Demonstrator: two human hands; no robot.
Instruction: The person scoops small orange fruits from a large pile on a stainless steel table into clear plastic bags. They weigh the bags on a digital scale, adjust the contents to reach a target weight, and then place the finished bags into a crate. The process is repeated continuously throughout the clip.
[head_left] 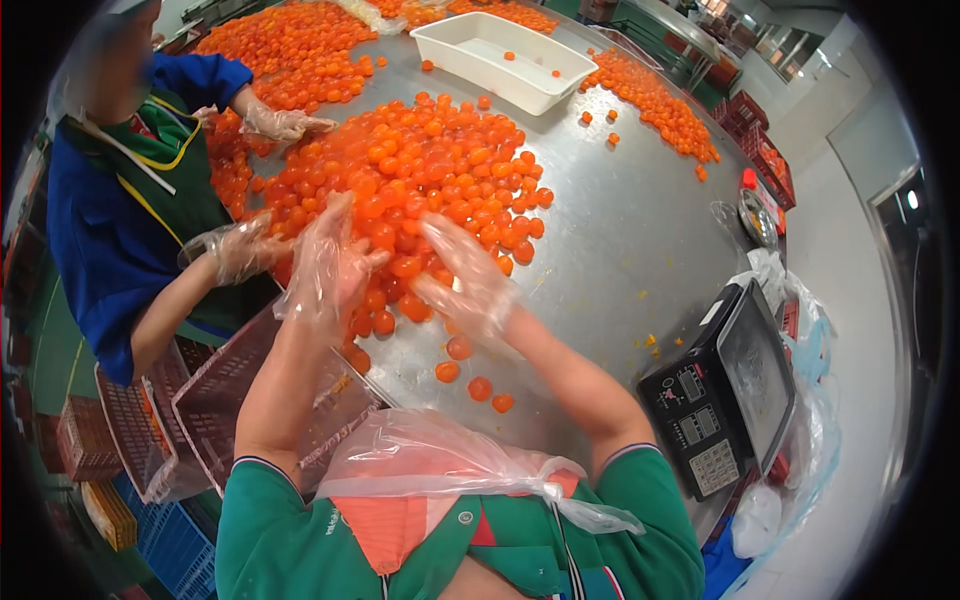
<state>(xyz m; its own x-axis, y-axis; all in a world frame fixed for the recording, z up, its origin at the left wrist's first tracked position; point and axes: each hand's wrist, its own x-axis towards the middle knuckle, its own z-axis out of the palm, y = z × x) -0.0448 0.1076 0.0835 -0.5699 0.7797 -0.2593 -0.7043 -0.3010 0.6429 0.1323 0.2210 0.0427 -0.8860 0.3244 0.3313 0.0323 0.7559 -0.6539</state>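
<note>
A heap of glossy orange egg yolks [450,165] lies on the steel table [590,270]. My left hand [335,262], in a clear plastic glove, is at the heap's near left side with its fingers apart. Across from it, my gloved right hand [470,282] is spread at the near edge, thumb and fingers apart, touching the yolks. Several yolks lie between the two hands, and neither hand is closed on one. A few loose yolks [480,388] sit on the metal just below my right hand.
A co-worker's gloved hands [285,122] reach into the heap from the left. At the back stands a white tray [500,75] with a few yolks. A black scale [715,400] is at the right edge. Plastic crates [230,400] stand at the lower left. More yolks [650,105] lie farther back.
</note>
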